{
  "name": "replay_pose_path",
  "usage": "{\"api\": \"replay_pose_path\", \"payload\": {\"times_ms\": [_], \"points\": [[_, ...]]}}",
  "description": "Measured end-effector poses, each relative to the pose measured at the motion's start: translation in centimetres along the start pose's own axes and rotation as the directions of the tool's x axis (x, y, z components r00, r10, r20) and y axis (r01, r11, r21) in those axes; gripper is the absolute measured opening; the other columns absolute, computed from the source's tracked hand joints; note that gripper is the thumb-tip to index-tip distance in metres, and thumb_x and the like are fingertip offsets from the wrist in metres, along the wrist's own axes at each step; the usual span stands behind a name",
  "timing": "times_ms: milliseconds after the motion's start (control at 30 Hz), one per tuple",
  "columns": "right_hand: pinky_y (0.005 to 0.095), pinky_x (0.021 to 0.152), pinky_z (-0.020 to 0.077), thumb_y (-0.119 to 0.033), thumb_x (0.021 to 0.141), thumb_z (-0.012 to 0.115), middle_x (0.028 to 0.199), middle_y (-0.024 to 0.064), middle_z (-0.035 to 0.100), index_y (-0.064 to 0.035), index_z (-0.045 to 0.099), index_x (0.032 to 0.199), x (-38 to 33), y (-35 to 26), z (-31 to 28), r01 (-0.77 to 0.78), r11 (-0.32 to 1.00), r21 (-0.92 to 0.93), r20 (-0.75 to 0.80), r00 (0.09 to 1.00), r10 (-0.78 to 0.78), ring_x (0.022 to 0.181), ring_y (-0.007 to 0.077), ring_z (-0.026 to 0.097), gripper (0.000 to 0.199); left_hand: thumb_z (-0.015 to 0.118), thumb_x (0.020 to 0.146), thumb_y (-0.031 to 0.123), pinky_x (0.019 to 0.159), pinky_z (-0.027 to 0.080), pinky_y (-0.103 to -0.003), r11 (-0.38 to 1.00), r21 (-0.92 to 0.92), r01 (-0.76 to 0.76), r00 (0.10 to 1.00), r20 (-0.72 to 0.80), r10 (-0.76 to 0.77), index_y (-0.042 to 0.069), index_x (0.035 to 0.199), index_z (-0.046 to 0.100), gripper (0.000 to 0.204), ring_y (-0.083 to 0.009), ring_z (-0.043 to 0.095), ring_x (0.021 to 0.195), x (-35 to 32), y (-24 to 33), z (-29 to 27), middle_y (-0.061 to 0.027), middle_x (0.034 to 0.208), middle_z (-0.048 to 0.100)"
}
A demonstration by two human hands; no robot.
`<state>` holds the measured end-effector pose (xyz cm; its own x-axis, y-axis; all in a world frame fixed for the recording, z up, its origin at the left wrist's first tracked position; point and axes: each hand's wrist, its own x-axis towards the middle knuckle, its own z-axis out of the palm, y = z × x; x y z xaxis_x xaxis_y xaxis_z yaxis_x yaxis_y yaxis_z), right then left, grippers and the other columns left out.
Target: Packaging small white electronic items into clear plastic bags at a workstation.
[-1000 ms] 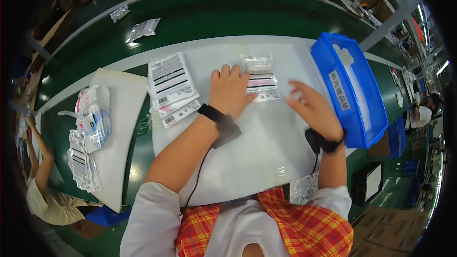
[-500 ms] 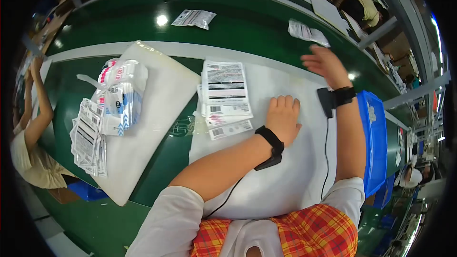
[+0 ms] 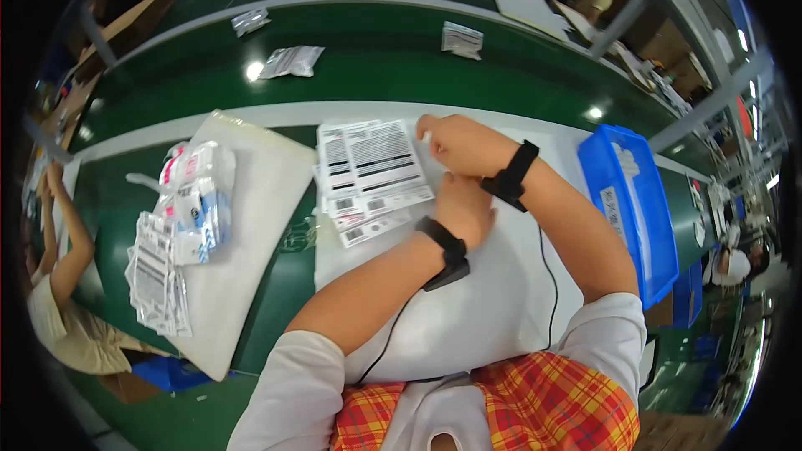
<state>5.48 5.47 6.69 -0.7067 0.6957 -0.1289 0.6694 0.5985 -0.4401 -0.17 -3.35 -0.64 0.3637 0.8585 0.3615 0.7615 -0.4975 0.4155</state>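
Observation:
A stack of flat printed packets (image 3: 386,157), white with black text bars and barcodes, lies on the white mat in front of me, its top packet offset to the right. My right hand (image 3: 464,146) is at the stack's upper right corner, fingers curled in, with a small white bit at the fingertips; what it grips is unclear. Just below it, my left hand (image 3: 464,207) is beside the stack's right edge. Its fingers are blurred and partly behind the right hand. Both wrists wear black straps with cables.
Left of the stack, a white board (image 3: 259,192) carries a tied bundle of pouches (image 3: 200,196) and loose printed packets (image 3: 157,276). A blue bin (image 3: 643,225) stands to the right. Silvery pouches (image 3: 292,61) lie on the green surface (image 3: 359,58) beyond. Another person works at far left.
My right hand has come back from the far green surface to the stack, beside my left hand. The top packet now sits further right on the stack. One silvery pouch has shifted left.

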Motion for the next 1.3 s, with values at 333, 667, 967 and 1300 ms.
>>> {"api": "replay_pose_path", "payload": {"times_ms": [333,667,967,1300], "points": [[0.0374,0.077,0.05,-0.017,0.077,0.068,0.097,0.0153,0.064,-0.0027,0.062,0.099,0.0,0.9,1.7,0.213,0.974,-0.073,-0.202,0.954,-0.223,0.09,0.0312,0.061,0.027,0.065,0.081,0.02,0.091,0.044,-0.044,0.931,-0.187,-0.314,0.893,0.276,0.356,0.0,0.111,0.058,0.037,-0.0334,0.055,0.11,-0.9,1.7,-0.4,-0.0175,0.114,0.061],[0.0404,0.071,0.0478,-0.002,0.074,0.058,0.077,0.0134,0.064,-0.0051,0.062,0.09,1.2,0.8,3.3,0.117,0.987,-0.109,0.077,0.991,-0.109,0.081,0.0333,0.062,0.017,0.062,0.08,0.012,0.085,0.048,-0.043,0.845,-0.329,-0.422,0.869,0.118,0.481,0.004,0.1,0.063,0.022,-0.0355,0.06,0.097,-1.2,1.9,0.4,-0.0168,0.102,0.064],[0.0434,0.071,0.0505,-0.013,0.073,0.064,0.082,0.0173,0.067,-0.0056,0.068,0.084,-5.6,5.5,-2.8,-0.04,0.938,-0.345,0.088,0.993,0.075,0.08,0.0363,0.064,0.013,0.056,0.082,0.009,0.081,0.049,-0.04,0.882,-0.458,-0.109,0.97,0.144,0.195,0.002,0.101,0.062,0.022,-0.0334,0.061,0.094,1.2,2.6,-4.8,-0.017,0.094,0.062],[0.042,0.079,0.0468,-0.012,0.069,0.062,0.094,0.0152,0.064,-0.0101,0.065,0.101,-11.5,4.8,3.6,0.089,0.956,-0.281,-0.003,0.996,-0.094,0.091,0.034,0.058,0.033,0.047,0.086,-0.002,0.093,0.047,-0.037,0.943,-0.325,-0.076,0.99,0.092,0.111,0.002,0.12,0.058,0.036,-0.0342,0.058,0.111,1.4,-3.8,1.4,-0.0182,0.119,0.061]]}}
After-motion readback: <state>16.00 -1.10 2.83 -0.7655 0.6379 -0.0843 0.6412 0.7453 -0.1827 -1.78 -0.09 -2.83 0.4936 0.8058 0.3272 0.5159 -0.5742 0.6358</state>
